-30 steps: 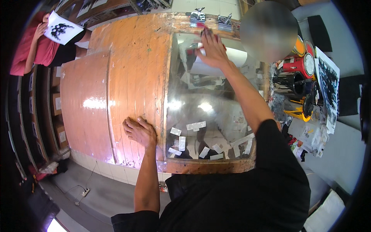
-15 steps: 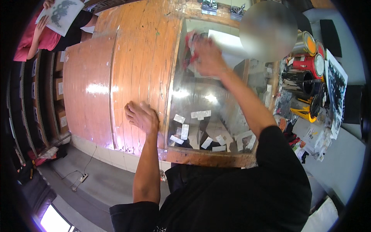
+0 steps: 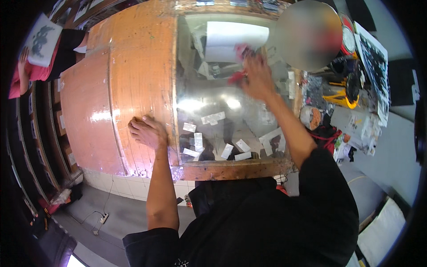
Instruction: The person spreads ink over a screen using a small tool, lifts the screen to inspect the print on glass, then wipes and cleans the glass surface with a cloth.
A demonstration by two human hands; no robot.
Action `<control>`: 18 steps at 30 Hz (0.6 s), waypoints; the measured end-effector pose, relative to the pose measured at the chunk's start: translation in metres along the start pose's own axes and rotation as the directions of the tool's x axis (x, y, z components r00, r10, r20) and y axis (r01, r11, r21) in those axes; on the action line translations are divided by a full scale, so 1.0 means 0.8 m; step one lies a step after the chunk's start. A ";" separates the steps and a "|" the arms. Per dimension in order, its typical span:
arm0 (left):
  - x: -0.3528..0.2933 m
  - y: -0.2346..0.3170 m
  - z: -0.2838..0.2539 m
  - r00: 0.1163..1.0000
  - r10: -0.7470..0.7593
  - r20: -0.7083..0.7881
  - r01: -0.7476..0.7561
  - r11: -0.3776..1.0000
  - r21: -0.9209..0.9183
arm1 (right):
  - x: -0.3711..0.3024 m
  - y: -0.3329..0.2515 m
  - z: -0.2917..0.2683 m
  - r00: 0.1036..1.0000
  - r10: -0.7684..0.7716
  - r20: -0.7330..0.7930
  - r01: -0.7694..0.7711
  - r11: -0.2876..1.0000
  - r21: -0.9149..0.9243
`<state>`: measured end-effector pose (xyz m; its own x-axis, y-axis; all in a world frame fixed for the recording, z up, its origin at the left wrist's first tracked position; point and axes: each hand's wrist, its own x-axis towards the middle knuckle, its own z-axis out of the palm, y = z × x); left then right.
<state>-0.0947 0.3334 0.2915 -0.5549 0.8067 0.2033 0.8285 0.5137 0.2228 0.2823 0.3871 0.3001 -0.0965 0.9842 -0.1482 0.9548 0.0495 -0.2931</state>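
Note:
My right hand point(image 3: 259, 80) is closed on a red cloth point(image 3: 238, 76), blurred by motion, over the far part of a glass panel point(image 3: 224, 95) set in a wooden frame. Beyond the glass, close to the cloth, shows a white sheet of paper point(image 3: 222, 38). Several short pale strips of tape point(image 3: 213, 118) lie on or under the near part of the glass; I cannot tell which. On the wooden tabletop point(image 3: 144, 66), left of the glass, my left hand point(image 3: 149, 132) rests open, fingers loosely bent and holding nothing.
Past the frame's right side are paint cans point(image 3: 348, 40), a yellow-stained tool point(image 3: 340, 100) and a black-and-white print point(image 3: 373, 58). At the far left a person in a pink top point(image 3: 27, 75) holds a printed sheet point(image 3: 44, 39). Shelves point(image 3: 42, 129) line the left.
My right hand and the cloth have swept to the right across the glass, uncovering more of the white paper. The view has shifted; my left hand stays on the wood.

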 end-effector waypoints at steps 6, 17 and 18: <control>-0.001 -0.011 0.007 1.000 -0.007 -0.017 0.007 1.000 0.019 | -0.134 -0.106 0.013 0.987 -0.040 0.158 0.019 0.991 0.130; -0.001 -0.006 -0.004 0.999 0.021 0.024 -0.022 0.999 0.041 | -0.032 0.022 0.044 0.929 0.125 -0.348 -0.134 0.991 -0.002; 0.000 -0.012 0.004 1.000 0.028 -0.007 -0.028 0.998 0.050 | -0.020 0.013 0.048 0.916 0.146 -0.372 -0.149 0.989 0.023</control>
<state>-0.1025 0.3294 0.2860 -0.5318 0.8188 0.2164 0.8464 0.5049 0.1694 0.2830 0.3655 0.2628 0.1561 0.9725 0.1730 0.9518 -0.1013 -0.2894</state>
